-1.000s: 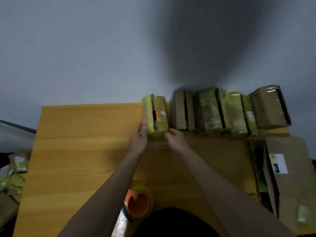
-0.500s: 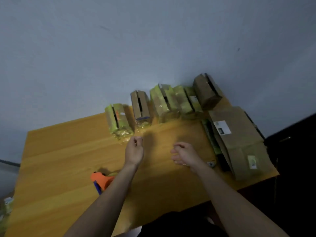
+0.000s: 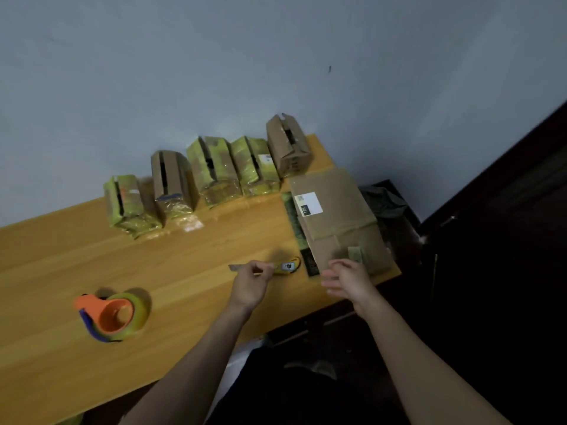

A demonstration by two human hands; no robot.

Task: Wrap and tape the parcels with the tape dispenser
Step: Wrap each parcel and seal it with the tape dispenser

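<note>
Lower left, the tape dispenser (image 3: 112,315) lies on the table (image 3: 55,357). At centre, the left hand (image 3: 249,286) pinches a knife (image 3: 276,267); the right hand (image 3: 345,279) hovers loosely curled, empty. Beyond, parcels (image 3: 211,170) line the wall (image 3: 214,72).

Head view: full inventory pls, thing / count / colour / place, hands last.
parcels: five, three wrapped in yellow-green tape and two brown cardboard, standing in a row along the wall at the table's far edge.
flat box: one, brown cardboard with a white label, lying at the table's right end.
utility knife: one, yellow with a grey blade, on the table beside the flat box.
tape dispenser: one, orange and blue, holding a yellow-green roll, on the table at the near left.
table: one, yellow-orange wood.
wall: grey-blue, behind the table.
left hand: fingers curled round the utility knife.
right hand: loosely curled, holding nothing, near the flat box.
</note>
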